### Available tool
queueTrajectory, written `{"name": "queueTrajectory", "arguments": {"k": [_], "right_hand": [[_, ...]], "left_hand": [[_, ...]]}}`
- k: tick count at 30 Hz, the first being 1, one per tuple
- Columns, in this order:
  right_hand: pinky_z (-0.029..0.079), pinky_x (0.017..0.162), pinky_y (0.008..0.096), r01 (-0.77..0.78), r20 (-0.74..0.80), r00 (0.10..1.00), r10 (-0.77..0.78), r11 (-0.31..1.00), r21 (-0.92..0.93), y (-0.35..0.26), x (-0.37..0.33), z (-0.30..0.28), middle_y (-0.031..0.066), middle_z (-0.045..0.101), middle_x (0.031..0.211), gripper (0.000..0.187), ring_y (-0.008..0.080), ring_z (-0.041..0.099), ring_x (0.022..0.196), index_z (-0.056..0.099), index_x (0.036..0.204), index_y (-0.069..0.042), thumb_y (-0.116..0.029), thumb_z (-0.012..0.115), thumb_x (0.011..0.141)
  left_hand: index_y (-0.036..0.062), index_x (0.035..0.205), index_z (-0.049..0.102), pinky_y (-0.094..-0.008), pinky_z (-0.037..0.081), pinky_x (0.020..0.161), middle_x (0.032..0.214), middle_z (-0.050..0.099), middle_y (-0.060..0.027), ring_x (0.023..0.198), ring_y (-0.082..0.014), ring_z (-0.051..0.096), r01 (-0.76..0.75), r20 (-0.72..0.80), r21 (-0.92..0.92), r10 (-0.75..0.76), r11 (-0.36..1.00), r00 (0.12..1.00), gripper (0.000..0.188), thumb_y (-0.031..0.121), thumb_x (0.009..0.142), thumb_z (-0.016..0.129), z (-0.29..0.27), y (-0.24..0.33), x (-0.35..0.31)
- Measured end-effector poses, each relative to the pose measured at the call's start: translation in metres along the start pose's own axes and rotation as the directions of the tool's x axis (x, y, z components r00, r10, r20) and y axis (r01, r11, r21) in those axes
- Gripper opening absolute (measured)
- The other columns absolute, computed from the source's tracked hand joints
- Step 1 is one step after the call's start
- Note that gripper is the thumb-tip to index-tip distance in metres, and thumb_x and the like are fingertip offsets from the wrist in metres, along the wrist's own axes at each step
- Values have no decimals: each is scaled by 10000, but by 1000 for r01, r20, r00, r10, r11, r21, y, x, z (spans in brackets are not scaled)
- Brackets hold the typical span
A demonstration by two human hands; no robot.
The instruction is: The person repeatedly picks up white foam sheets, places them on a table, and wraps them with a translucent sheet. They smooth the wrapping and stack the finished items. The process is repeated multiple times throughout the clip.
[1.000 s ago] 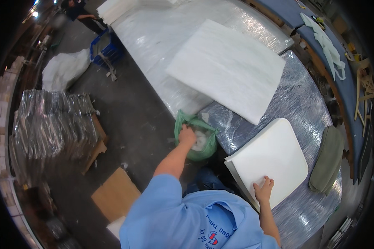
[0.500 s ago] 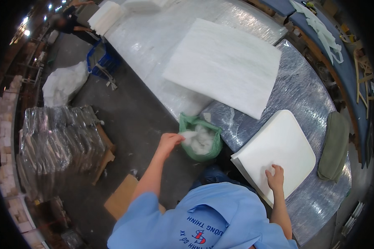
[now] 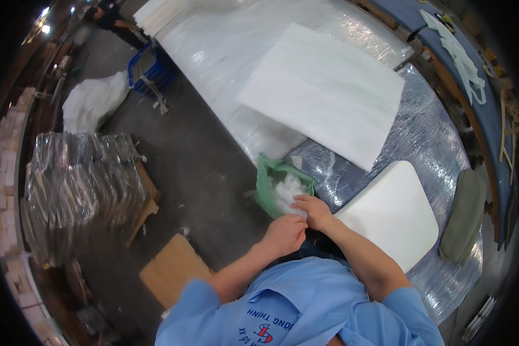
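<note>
A green bag (image 3: 265, 193) hangs at the corner of the wrapped table, with white fluffy stuffing (image 3: 290, 187) heaped inside it. Just in front of the bag's near side my two hands come together, a tuft of the stuffing between them. My left hand (image 3: 285, 235) is closed, its fingertips on the tuft's lower end. Over the bag's near edge, my right hand (image 3: 313, 212) pinches the same white fibre. A white cushion-shaped piece (image 3: 395, 210) with rounded corners lies to the right of my right forearm, untouched.
A large white padding sheet (image 3: 328, 92) covers part of the plastic-wrapped table (image 3: 427, 138). At right lies a grey-green cushion (image 3: 464, 216). On the left are a wrapped stack (image 3: 86, 196), cardboard (image 3: 176, 271), a white sack (image 3: 95, 101) and a blue basket (image 3: 161, 72); another person (image 3: 112, 23) stands beyond.
My right hand has left the white cushion-shaped piece and moved left to the bag. My left hand has come right and nearer, meeting it at the stuffing.
</note>
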State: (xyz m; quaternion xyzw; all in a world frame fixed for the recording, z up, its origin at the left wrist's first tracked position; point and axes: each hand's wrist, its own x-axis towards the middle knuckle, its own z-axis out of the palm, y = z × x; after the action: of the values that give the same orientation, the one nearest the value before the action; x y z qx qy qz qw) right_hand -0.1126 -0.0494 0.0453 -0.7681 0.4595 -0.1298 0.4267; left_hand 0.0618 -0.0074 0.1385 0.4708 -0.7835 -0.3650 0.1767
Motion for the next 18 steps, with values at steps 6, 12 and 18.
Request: {"name": "queueTrajectory", "arguments": {"k": [6,12,18], "right_hand": [[522,860,354,-487,225,760,610,305,818,26,0,-16,68,715,1249,373,224,697,1102,640,1365,-86,-136,592,998],[544,807,336,-361,197,797,571,188,913,23,4,-35,104,708,1221,345,235,705,1076,610,1362,-35,-161,579,1042],[561,796,354,-182,40,826,562,200,963,38,2,-73,106,707,1179,304,227,703,958,603,1313,-54,-214,559,1059]], "left_hand": [[86,1242,689,-373,558,879,1119,709,-157,1028,-312,698,341,-210,-39,-341,939,916,384,32,867,627,-21,-80,-11],[126,1449,543,-420,532,963,1271,670,-168,1153,-348,649,141,-124,-263,-178,954,976,617,132,849,685,22,-132,61],[163,1469,539,-459,445,1086,1375,639,-119,1276,-360,576,389,268,186,-427,902,864,659,212,830,693,31,-124,105]]}}
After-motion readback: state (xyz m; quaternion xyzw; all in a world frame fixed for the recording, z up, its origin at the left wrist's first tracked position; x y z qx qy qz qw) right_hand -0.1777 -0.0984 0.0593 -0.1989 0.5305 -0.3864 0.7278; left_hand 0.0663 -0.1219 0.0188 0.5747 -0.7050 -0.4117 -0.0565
